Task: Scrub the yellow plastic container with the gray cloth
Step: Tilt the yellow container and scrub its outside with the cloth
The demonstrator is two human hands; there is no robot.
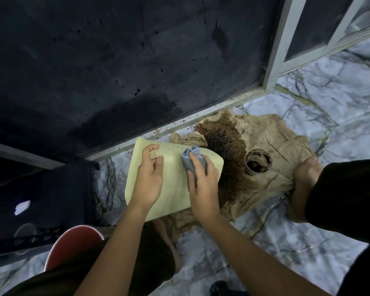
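The pale yellow plastic container (175,189) is held tilted above the floor, its flat side facing me, a row of small holes near its far edge. My left hand (149,178) grips its left part, thumb hooked over the top edge. My right hand (201,182) presses the bunched gray cloth (190,160) against the container's upper right area. Part of the cloth sticks out above my fingers.
A beige cloth (276,150) with a large dark brown stain lies on the marble floor (286,242). A small cup (258,161) of dark liquid stands on it. A bare foot (303,182) rests on its right edge. A red stool (73,244) sits at lower left. A dark wall is behind.
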